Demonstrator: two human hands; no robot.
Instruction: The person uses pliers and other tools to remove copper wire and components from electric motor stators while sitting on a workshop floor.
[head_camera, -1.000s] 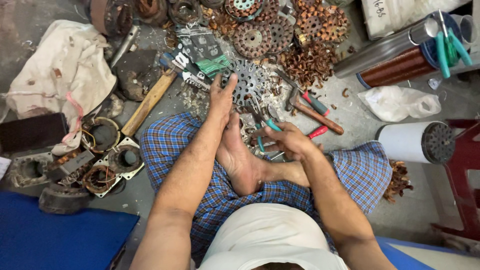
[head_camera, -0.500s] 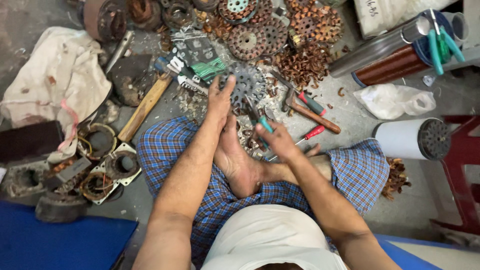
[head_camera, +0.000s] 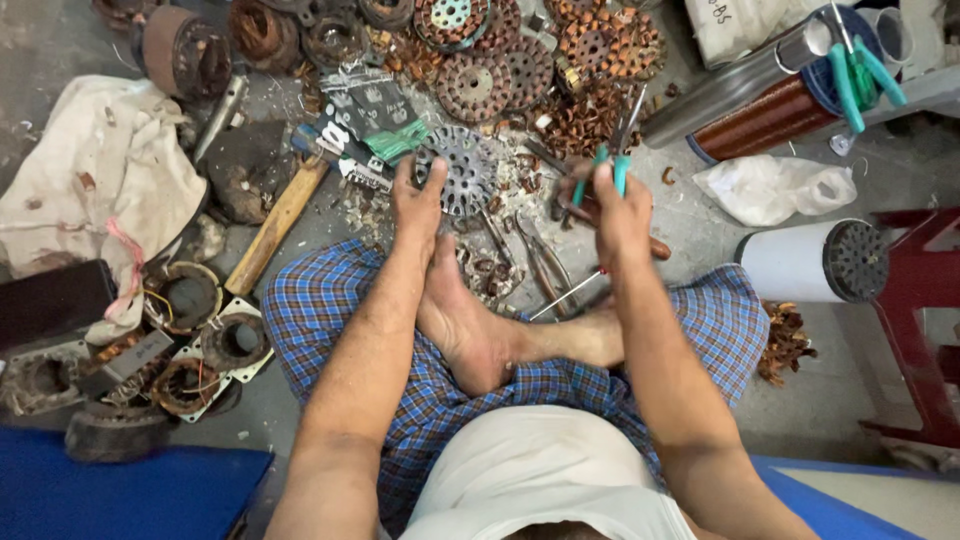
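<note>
Stator disc (head_camera: 468, 170): likely heavy, stiff, best gripped by rim | left hand (head_camera: 418, 200) clasps it | right hand (head_camera: 618, 212) grasps teal-handled pliers (head_camera: 612, 150)

Position: head-worn, above a seated person.
Facing: straight down at crossed legs and the floor (head_camera: 840, 400).
Nearness: close; forearms fill the lower frame.
Views: one only, nothing shared.
</note>
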